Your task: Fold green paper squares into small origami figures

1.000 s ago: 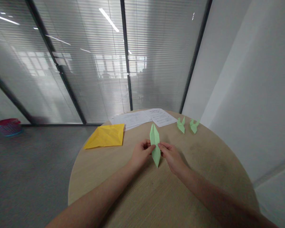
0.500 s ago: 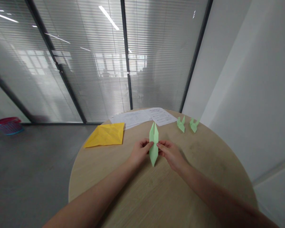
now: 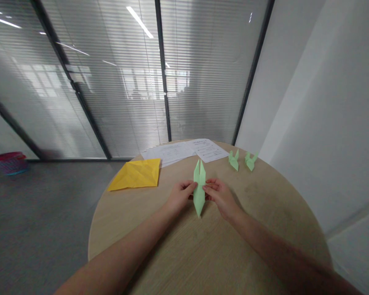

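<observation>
A long, narrow piece of folded light-green paper [image 3: 199,196] is held upright over the table, its top end split into two points and its lower end tapering to one. My left hand [image 3: 182,194] pinches its left edge, thumb in front and fingers curled behind. On the right edge, my right hand [image 3: 220,196] grips it the same way between thumb and fingers. The fingertips behind the paper are partly hidden. Farther back on the right stand two small green folded-paper figures, one paper figure [image 3: 233,160] to the left of another paper figure [image 3: 250,162].
The round wooden table [image 3: 184,262] holds a yellow folded paper [image 3: 138,173] at the left and printed white sheets [image 3: 210,150] at the far edge. A red and blue basket [image 3: 9,164] sits on the floor to the left. Behind is a glass partition with blinds; a white wall rises at right.
Both hands keep hold of the folded green paper, which has barely moved; its lower tip sits very slightly lower. The view has shifted a little.
</observation>
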The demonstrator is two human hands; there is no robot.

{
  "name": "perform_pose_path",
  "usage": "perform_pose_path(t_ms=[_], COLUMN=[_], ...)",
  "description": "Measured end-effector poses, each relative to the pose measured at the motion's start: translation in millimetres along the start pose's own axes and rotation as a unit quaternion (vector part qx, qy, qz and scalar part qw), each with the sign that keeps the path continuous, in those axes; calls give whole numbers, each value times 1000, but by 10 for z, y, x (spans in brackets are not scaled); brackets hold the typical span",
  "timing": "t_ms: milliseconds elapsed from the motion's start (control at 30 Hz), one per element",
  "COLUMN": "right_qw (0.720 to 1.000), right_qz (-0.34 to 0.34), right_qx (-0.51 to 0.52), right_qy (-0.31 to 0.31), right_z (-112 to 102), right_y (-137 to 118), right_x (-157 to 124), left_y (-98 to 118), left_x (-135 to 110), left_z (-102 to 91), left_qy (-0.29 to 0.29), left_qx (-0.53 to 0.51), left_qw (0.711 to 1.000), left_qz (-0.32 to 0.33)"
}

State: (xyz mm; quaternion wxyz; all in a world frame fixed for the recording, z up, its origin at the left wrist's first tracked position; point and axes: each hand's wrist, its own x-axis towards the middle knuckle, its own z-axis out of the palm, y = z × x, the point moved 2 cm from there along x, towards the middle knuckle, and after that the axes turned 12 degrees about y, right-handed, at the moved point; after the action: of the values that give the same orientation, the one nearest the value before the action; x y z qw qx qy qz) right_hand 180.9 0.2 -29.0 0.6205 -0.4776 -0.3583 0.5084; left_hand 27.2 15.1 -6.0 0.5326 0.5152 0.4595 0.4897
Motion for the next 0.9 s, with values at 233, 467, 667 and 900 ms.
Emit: perform_pose_path(t_ms=[233, 467, 667, 900], right_qw=[996, 992, 976, 967], right_qz=[50, 33, 17, -12], right_qx=[-9, -89, -136, -171], right_qy=[-73, -78, -170, -188], right_z=[-12, -47, -62, -43], right_y=[65, 82, 55, 77], right_x=[37, 78, 90, 95], left_y=[-120, -156, -136, -83], left_x=[100, 167, 188, 187], left_z=[-44, -94, -122, -133], left_qy=[-40, -89, -89, -44], left_qx=[44, 90, 109, 90], left_qw=[998, 992, 990, 995], left_qz=[-25, -16, 10, 18])
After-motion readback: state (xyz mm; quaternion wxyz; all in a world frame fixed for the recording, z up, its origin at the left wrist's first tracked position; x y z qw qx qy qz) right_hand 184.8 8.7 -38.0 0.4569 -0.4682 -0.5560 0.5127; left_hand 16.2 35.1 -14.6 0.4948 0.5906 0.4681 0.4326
